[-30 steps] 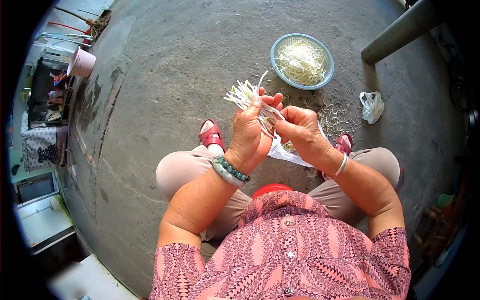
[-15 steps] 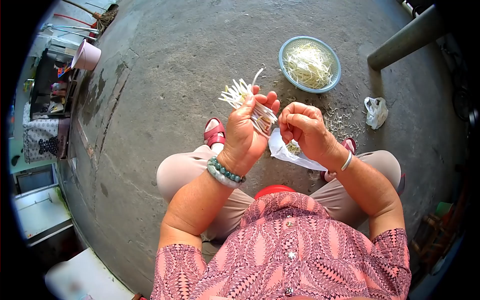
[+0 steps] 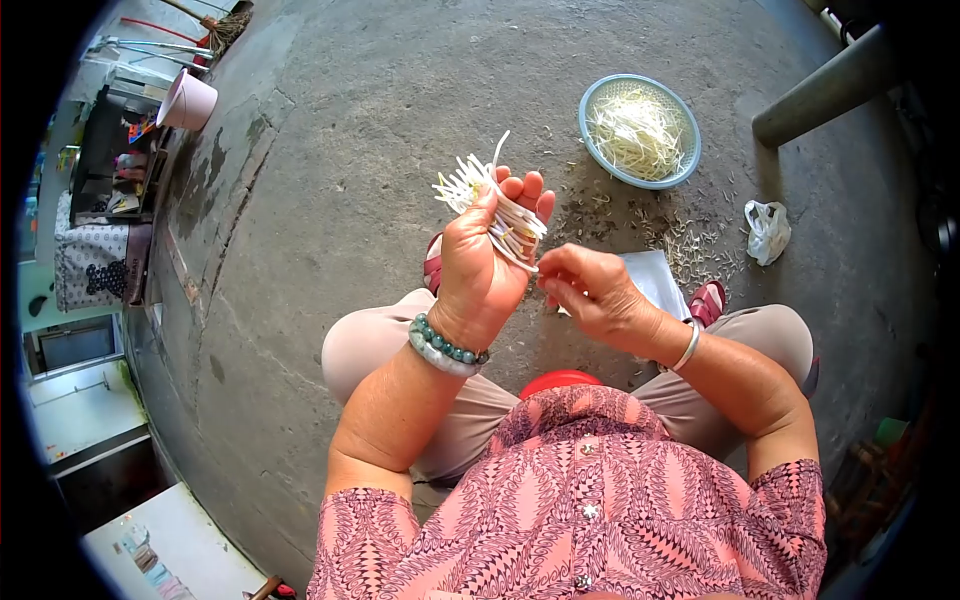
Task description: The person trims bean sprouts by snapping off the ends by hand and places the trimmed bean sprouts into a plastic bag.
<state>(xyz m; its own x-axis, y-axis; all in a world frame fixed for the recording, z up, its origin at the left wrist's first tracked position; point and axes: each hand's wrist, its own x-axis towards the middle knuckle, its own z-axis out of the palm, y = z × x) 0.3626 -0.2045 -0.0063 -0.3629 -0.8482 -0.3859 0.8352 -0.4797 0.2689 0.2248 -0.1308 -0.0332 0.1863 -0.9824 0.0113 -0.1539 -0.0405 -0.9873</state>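
A bundle of white bean sprouts [image 3: 513, 228] lies across the palm of my left hand [image 3: 482, 250], its thumb pressed over them and the pale ends fanning out to the left. Just right of the bundle's lower end is my right hand [image 3: 597, 290], thumb and forefinger pinched together. Anything between those fingertips is too small to make out. Beyond both hands a round light-blue basket [image 3: 591, 145] holds a heap of sprouts. Partly behind my right hand, a white bag or sheet [image 3: 655, 280] lies on the floor.
Small sprout scraps [image 3: 690, 250] litter the concrete floor near a crumpled plastic bag [image 3: 767, 232]. A grey post [image 3: 820, 88] rises at the upper right. To the far left are a pink bucket [image 3: 187, 101], brooms and a shelf. A red seat [image 3: 560, 381] shows between the knees.
My right hand has moved slightly down and left, toward the bundle's lower end. My left hand still holds the sprouts. The whole view has shifted slightly.
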